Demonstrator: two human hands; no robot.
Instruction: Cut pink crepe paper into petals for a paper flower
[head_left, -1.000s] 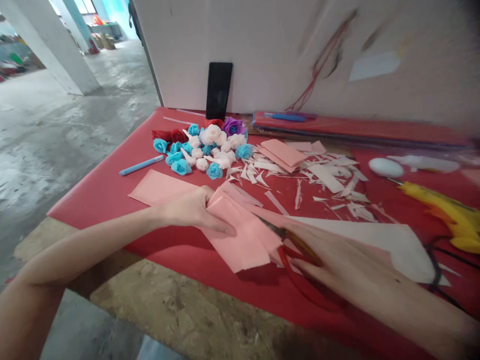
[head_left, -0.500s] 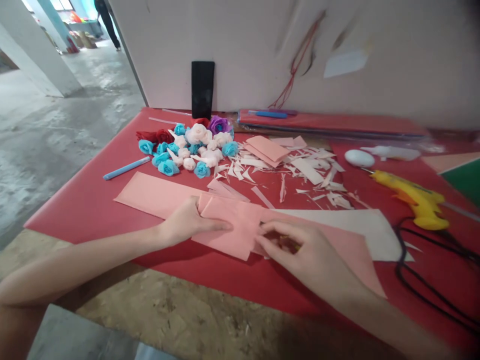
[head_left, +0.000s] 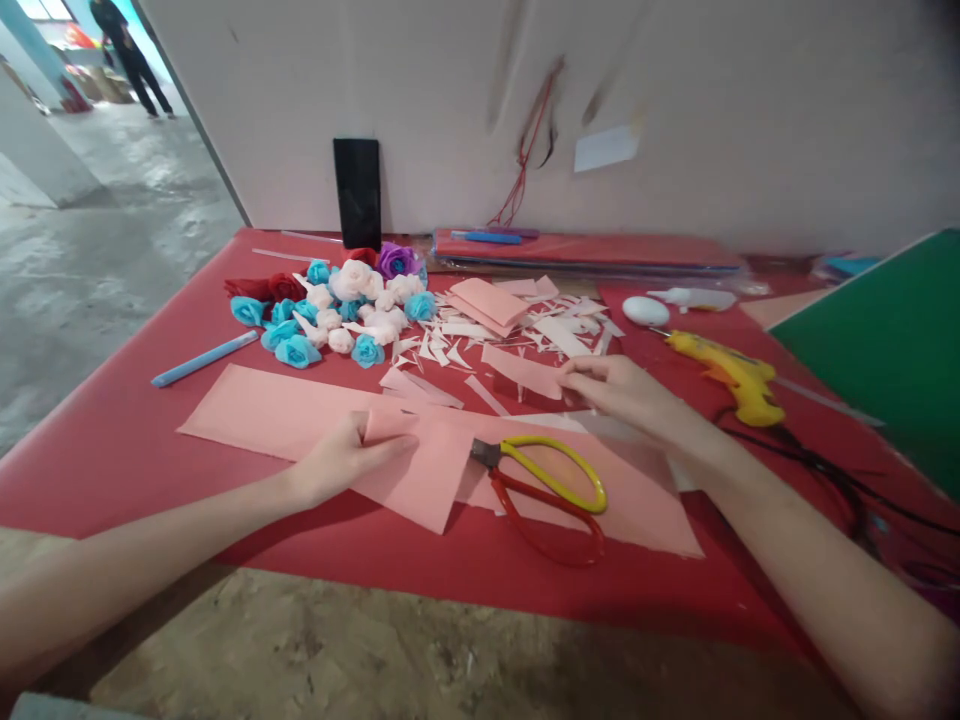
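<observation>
My left hand (head_left: 337, 462) grips a folded piece of pink paper (head_left: 427, 475), its thumb pressed on top. Scissors (head_left: 487, 455) with one yellow and one red handle lie beside that piece, their blades mostly hidden by it. Further right and back, my right hand (head_left: 611, 385) pinches a narrow pink paper strip (head_left: 517, 370) over the pile of scraps. Beneath the left hand and the scissors stretches a long pink sheet (head_left: 255, 410) on the red-covered table (head_left: 315, 540).
Blue, white, red and purple paper flowers (head_left: 356, 280) cluster at the back left near a blue pen (head_left: 202, 360) and a black phone (head_left: 358, 190). Paper scraps (head_left: 555, 325) lie behind the hands. A yellow glue gun (head_left: 727, 375) with a black cord is at right, beside a green board (head_left: 877, 350).
My right hand has moved back and right from the folded paper, now with a pink strip. The scissors show in full handle on the table. The view has turned rightward.
</observation>
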